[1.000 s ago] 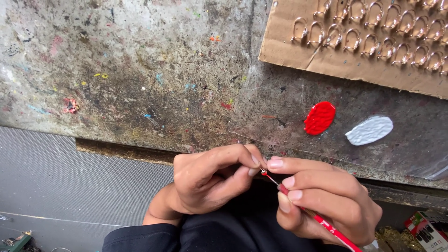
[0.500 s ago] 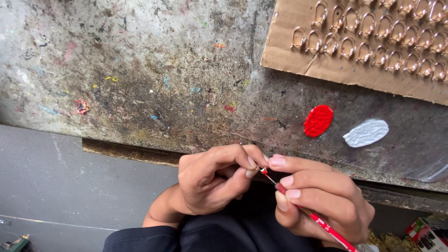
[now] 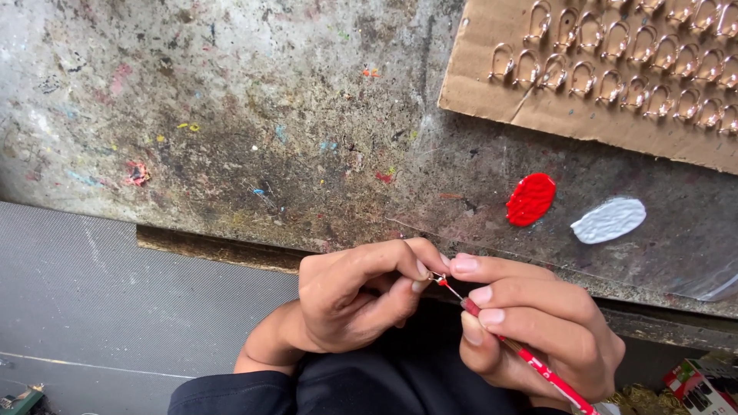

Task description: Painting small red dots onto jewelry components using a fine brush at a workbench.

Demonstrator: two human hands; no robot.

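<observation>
Just off the worktop's (image 3: 231, 138) near edge, the left hand (image 3: 350, 303) pinches what looks like a tiny metal piece (image 3: 438, 278); the right hand (image 3: 538, 330) grips a red brush (image 3: 530, 361), tip touching it. Bare worktop lies beyond.

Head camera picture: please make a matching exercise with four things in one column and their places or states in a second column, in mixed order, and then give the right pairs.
Things:
1. red paint blob
2. white paint blob
3. thin red brush
4. small metal piece

Places or states:
A. pinched at the fingertips of the left hand
B. on the bench, nearest to the right edge of the picture
C. held in the right hand, tip red
D. on the bench, just left of the white blob, below the cardboard sheet

Pairs: 1-D, 2-B, 3-C, 4-A
</observation>
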